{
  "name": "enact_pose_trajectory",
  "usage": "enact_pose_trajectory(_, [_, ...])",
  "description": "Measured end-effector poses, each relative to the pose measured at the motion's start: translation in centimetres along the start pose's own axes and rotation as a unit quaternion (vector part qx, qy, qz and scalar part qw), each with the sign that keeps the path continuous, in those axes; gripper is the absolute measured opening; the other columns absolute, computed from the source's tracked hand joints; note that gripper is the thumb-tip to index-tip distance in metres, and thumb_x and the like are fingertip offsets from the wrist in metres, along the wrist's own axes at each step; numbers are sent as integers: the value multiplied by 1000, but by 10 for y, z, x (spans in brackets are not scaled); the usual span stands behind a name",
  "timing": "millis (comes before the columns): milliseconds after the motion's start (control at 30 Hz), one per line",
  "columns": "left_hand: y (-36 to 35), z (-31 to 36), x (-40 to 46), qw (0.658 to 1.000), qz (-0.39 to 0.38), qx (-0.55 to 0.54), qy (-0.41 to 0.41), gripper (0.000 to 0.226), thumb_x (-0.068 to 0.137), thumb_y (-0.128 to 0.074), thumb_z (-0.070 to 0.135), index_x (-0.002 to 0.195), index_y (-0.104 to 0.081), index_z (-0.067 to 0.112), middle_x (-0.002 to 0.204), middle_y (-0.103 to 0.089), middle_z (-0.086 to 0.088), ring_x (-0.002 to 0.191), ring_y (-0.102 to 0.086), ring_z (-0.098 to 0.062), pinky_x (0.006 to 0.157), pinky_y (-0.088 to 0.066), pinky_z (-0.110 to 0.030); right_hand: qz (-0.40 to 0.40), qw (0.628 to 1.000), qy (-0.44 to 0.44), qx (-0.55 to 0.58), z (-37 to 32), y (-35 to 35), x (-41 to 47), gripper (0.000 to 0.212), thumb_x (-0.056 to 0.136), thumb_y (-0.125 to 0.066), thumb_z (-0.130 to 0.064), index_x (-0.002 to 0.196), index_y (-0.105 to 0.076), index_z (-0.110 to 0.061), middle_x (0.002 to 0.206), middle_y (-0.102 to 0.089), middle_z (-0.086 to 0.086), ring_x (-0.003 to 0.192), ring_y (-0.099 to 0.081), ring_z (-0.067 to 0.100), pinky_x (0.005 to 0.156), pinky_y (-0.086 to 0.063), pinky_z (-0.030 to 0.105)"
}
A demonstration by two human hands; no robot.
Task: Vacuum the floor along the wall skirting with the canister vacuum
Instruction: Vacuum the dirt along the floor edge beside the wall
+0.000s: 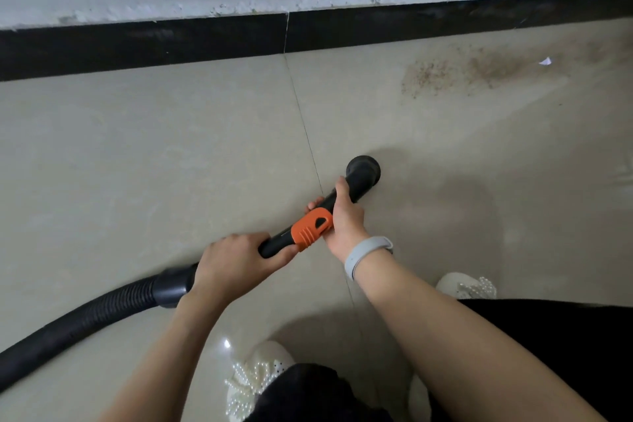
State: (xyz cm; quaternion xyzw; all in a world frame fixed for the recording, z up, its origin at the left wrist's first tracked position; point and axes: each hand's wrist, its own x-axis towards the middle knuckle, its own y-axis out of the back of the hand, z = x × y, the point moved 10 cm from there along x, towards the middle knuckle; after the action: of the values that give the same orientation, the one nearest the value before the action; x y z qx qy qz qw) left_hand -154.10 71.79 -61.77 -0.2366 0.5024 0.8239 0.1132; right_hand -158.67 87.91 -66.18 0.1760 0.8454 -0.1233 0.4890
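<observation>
Left hand: wrapped round the black vacuum wand by the hose cuff. Right hand: gripping the wand past its orange collar. Nozzle: near the floor, well short of the skirting. Brown dust patch beside the skirting: untouched. Most work apparently remains.

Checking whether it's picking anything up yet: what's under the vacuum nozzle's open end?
Around the nozzle mouth only bare beige floor tile shows. The spot directly beneath is covered by the nozzle. The dirt patch lies farther off, near the skirting.
</observation>
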Motion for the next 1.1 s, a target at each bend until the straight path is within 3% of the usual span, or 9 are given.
enact_pose_trajectory(167, [26, 32, 39, 999, 4, -32, -32, 55, 82, -40, 72, 62, -43, 21, 57, -51, 6, 63, -55, -17, 56, -38, -27, 10, 999, 47, -17, -67, -14, 3, 29, 96, -53, -31, 80, -44, -8, 61, -49, 8, 52, -54, 23, 66, -51, 38])
enact_pose_trajectory(367, [46, 70, 86, 998, -23, -58, -26, 56, 82, -38, 74, 68, -51, 21, 63, -58, 5, 63, -58, -15, 58, -41, -26, 20, 996, 73, -51, -129, -18, 27, 31, 96, -50, -36, 90, -46, -5, 66, -54, 9, 55, -57, 22, 63, -53, 35])
enact_pose_trajectory(467, [50, 93, 108, 998, -30, -51, -4, 62, 81, -37, 75, 77, -59, 17, 67, -63, 3, 68, -64, -16, 69, -49, -29, 20, 994, 74, -77, -154, -12, 57, 35, 95, -51, -40, 95, -47, -6, 81, -60, 11, 74, -63, 27, 80, -55, 41])
enact_pose_trajectory(600, [35, 126, 116, 994, -69, -74, 45, 54, 83, -42, 71, 74, -57, 20, 55, -58, 7, 53, -58, -9, 64, -47, -26, 55, 978, 46, -198, -169, 20, 82, 53, 93, -43, -53, 112, -51, -4, 108, -64, 10, 100, -63, 31, 95, -49, 44])
enact_pose_trajectory(833, [20, 185, 118, 988, -73, -46, 129, 45, 88, -41, 64, 75, -54, 23, 58, -58, 8, 52, -57, -7, 60, -45, -22, -27, 950, 24, -310, -215, 44, 107, 64, 93, -39, -57, 125, -49, -3, 118, -61, 15, 104, -60, 32, 95, -49, 42])
enact_pose_trajectory(967, [19, 219, 126, 980, -59, 4, 190, 49, 88, -37, 66, 82, -54, 21, 68, -58, 4, 64, -58, -14, 63, -44, -27, -67, 954, -2, -293, -238, 55, 125, 62, 96, -40, -51, 132, -43, -1, 127, -56, 17, 114, -56, 33, 101, -44, 41])
enact_pose_trajectory(1100, [15, 249, 125, 972, -55, 23, 229, 43, 90, -34, 64, 74, -41, 25, 68, -51, 3, 60, -48, -13, 53, -33, -26, -92, 966, 12, -242, -261, 59, 129, 57, 97, -42, -45, 134, -35, -2, 128, -56, 19, 116, -55, 35, 100, -40, 39])
